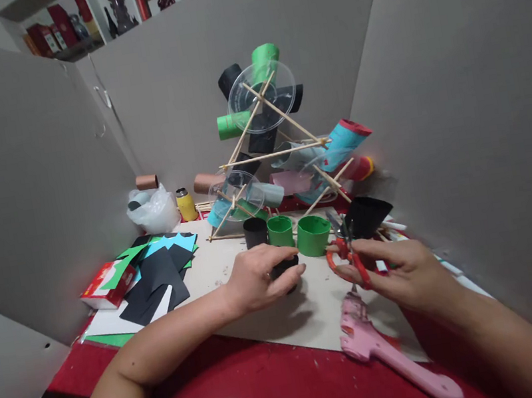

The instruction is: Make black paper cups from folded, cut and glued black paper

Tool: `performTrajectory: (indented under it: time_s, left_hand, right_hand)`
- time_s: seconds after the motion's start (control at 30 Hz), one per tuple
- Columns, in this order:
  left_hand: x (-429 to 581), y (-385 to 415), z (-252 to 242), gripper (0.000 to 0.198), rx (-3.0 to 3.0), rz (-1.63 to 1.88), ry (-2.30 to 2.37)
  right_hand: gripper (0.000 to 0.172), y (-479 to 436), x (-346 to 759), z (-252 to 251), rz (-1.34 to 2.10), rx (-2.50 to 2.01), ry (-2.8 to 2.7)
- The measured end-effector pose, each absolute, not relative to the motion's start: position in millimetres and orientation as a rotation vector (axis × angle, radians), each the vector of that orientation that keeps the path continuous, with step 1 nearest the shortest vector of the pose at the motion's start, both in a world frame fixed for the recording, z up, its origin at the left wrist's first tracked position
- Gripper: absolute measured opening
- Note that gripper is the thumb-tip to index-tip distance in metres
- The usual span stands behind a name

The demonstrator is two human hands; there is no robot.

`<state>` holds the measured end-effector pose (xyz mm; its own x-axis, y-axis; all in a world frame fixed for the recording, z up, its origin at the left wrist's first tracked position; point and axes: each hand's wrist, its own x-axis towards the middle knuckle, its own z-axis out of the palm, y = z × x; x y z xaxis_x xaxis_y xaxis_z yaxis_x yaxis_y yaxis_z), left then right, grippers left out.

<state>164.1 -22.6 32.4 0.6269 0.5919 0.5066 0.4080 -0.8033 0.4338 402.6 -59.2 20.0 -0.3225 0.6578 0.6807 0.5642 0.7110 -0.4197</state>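
Observation:
My left hand (262,277) reaches over a short black paper tube (285,266), thumb and fingers apart above it; part of the tube is hidden, and whether the hand touches it is unclear. My right hand (406,271) holds scissors (362,271) by their red-orange handles, blades pointing up and away. Behind the hands, a black paper tube (256,232) and two green paper tubes, one (280,230) in the middle and a wider one (313,235) to the right, stand upright in a row. A curved black paper piece (367,215) lies just beyond the scissors.
A pink glue gun (385,348) lies in front of my right hand. Stick-framed wheels with clear discs (284,78) and coloured tubes rise at the back. Cut paper sheets (155,280), a red-and-white box (108,284), a plastic bag (153,210) and a yellow bottle (186,206) are at left.

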Motion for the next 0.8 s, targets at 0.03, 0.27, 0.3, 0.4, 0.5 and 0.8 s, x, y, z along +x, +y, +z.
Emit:
performTrajectory:
  time_s: [0.03, 0.27, 0.3, 0.4, 0.5, 0.8]
  left_hand:
    - [164.8, -27.5, 33.5, 0.034, 2.406, 1.021, 0.781]
    - [169.7, -57.2, 34.8, 0.033, 1.799, 0.86, 0.624]
    - [170.2, -58.9, 32.4, 0.034, 1.778, 0.862, 0.617]
    - [171.1, -60.8, 23.8, 0.035, 1.753, 0.893, 0.646]
    - [170.5, -61.4, 17.8, 0.033, 1.795, 0.947, 0.683]
    - [167.2, -63.9, 9.1, 0.028, 1.9, 1.079, 0.702]
  right_hand:
    - [0.017, -61.9, 400.3, 20.5, 0.132, -0.914, -2.046]
    - [0.018, -73.9, 385.6, 21.6, -0.145, -0.868, -2.267]
    - [0.017, -73.8, 385.6, 20.6, -0.178, -0.881, -2.288]
    - [0.019, -71.4, 387.9, 16.1, -0.272, -0.856, -2.331]
    - [0.022, -68.2, 390.7, 11.2, -0.344, -0.82, -2.347]
    - [0.029, -61.8, 396.8, 0.9, -0.594, -0.796, -2.356]
